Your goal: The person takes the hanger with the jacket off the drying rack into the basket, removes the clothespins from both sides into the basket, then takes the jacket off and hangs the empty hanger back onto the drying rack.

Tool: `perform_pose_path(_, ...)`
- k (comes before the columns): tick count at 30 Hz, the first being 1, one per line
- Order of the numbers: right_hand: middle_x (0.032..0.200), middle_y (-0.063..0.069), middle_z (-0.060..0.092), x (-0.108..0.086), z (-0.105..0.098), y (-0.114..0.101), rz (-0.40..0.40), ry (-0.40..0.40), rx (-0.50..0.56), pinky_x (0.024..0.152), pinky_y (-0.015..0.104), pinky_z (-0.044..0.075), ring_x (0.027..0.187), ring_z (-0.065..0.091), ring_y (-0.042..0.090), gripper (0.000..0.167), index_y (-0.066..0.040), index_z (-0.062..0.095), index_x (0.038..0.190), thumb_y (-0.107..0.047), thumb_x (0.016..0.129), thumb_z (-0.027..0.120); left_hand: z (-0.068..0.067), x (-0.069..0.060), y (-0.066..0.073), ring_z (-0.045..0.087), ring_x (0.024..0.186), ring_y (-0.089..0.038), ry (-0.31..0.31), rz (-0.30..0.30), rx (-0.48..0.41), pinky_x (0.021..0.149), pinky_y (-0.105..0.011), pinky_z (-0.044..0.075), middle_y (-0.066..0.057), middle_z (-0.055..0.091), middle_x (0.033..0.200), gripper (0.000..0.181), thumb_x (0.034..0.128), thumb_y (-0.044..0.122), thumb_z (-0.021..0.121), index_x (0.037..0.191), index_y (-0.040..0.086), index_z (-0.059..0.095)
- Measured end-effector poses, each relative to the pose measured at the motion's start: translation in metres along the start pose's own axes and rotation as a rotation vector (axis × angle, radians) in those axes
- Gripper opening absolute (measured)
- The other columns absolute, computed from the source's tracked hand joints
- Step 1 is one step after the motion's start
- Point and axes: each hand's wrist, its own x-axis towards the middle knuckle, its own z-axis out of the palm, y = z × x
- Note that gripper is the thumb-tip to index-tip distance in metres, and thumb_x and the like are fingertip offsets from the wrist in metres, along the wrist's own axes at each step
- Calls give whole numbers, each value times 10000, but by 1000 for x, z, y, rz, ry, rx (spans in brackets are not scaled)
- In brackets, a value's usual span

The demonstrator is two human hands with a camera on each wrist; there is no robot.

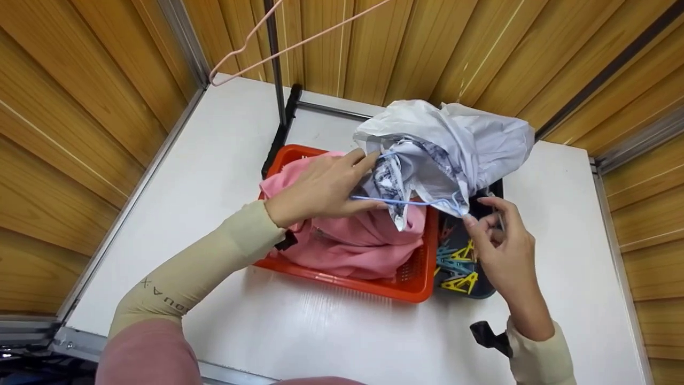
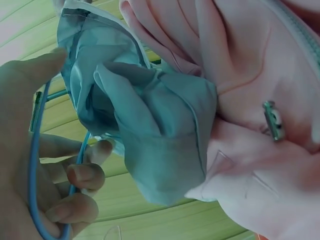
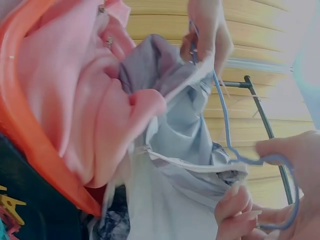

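My left hand [image 1: 326, 184] holds a thin blue clothes hanger [image 1: 411, 202], its fingers curled round the wire in the left wrist view. A white garment [image 1: 497, 144] with dark blue-grey patterned parts bunches beyond the hanger, its opening facing me. At that opening's near corner, my right hand [image 1: 505, 240] pinches the garment's edge. The hanger's notched end [image 3: 292, 185] curves past the right thumb in the right wrist view. Grey lining [image 2: 165, 130] of the garment hangs beside the left hand. How far the hanger reaches inside the garment is partly hidden.
Below the hands, an orange-red basket [image 1: 342, 278] holds pink clothing [image 1: 363, 251] with a zip. Beside it, a dark bin [image 1: 486, 291] contains yellow and teal clothespins [image 1: 459, 267]. A black rack [image 1: 275, 64] and a pink hanger [image 1: 299, 47] stand out at the back.
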Motion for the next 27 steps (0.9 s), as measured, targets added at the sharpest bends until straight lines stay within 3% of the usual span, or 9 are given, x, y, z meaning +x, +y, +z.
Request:
perform_pose_path(5, 785, 22, 562, 7, -9, -2, -6, -3, 265, 476, 168, 427, 506, 519, 90, 276, -2, 539, 1244, -97, 989, 491, -2, -5, -3, 497, 690, -172, -12, -5, 8, 573, -311, 411, -61, 586, 1055, 846, 856, 711, 484, 1459, 122, 411)
perform_pose_path(10, 788, 92, 572, 16, -14, 0, -21, 54, 588, 434, 203, 366, 491, 517, 172, 348, 66, 566, 1156, -209, 1035, 390, -6, -10, -5, 502, 721, -170, -56, -23, 22, 567, -306, 407, -46, 588, 1070, 848, 861, 751, 402, 1464, 155, 414)
perform_pose_path(14, 873, 105, 584, 24, -13, 4, -65, 103, 681, 440, 203, 368, 512, 532, 177, 334, 67, 579, 1135, -198, 1033, 403, -8, -12, -6, 502, 734, -170, -86, -30, 13, 567, -295, 393, -47, 591, 1081, 834, 864, 748, 399, 1462, 168, 421)
perform_pose_path(16, 994, 110, 587, 26, -10, 7, -88, 111, 626, 464, 182, 390, 562, 556, 161, 280, 56, 558, 1185, -132, 1014, 439, -10, -12, -5, 507, 749, -173, -98, -32, 6, 575, -296, 397, -47, 598, 1077, 808, 868, 737, 413, 1445, 173, 445)
perform_pose_path(22, 1441, 57, 397, 29, 0, 9, -193, 92, 219, 601, 115, 465, 748, 593, 51, 429, -52, 491, 1378, -52, 951, 536, -11, -13, -6, 540, 754, -163, -104, -26, -29, 604, -299, 439, -15, 645, 1005, 699, 894, 707, 407, 1326, 179, 558)
perform_pose_path(27, 1536, 84, 299, 32, 6, 11, -253, 30, 144, 642, 110, 440, 723, 530, 21, 376, -60, 579, 1319, -28, 946, 541, -10, -12, -5, 511, 668, -155, -107, -12, -67, 590, -283, 408, -10, 662, 882, 626, 922, 642, 440, 1299, 174, 617)
